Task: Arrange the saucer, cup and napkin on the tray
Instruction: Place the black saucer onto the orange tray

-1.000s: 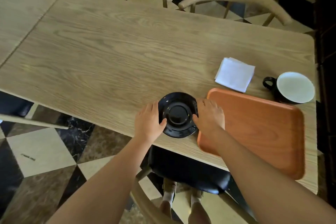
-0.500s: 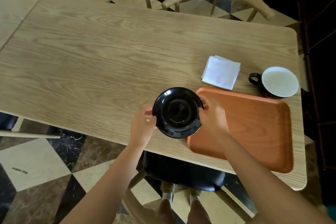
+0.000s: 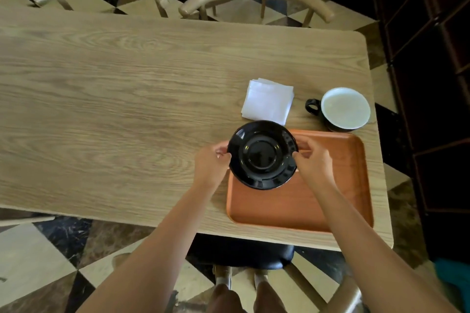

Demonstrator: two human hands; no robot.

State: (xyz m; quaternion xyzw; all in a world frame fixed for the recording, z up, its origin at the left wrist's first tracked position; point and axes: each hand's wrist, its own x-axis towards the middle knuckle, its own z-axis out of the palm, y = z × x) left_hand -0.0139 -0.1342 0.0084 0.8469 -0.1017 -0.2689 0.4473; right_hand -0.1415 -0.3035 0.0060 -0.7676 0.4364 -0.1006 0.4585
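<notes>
1. A black-seated chair [image 3: 241,253] is seen nearest the viewer, tucked under the near edge of the table [image 3: 114,114].
2. The orange tray [image 3: 338,185] is laid at the near right corner of the table. No item is judged to be resting on it yet.
3. The black saucer [image 3: 262,155] is held over the tray's far left corner, at about 10 o'clock from the tray's centre. Part of its rim overhangs the tray's left and far edges. It appears lifted and slightly tilted; contact with the tray cannot be confirmed.
4. The left hand [image 3: 211,162] is closed on the saucer's rim at 9 o'clock. Its fingers [image 3: 221,151] are curled to a narrow pinch, with the thumb above the rim and the rest mostly hidden beneath.
5. The right hand [image 3: 314,160] is closed on the rim at 3 o'clock. Its fingers [image 3: 302,145] are likewise bent to a narrow pinch at the edge.
6. The white folded napkin [image 3: 267,101] is lying on the table just beyond the saucer, at 12 o'clock from it. It is untouched and off the tray.
7. The cup [image 3: 344,108] is standing upright on the table just beyond the tray's far right edge, at about 2 o'clock from the saucer, with its handle turned to 9 o'clock.
8. Progress is judged as early: the first placement is under way, and the saucer is not yet set down. The cup and napkin remain to be moved.
</notes>
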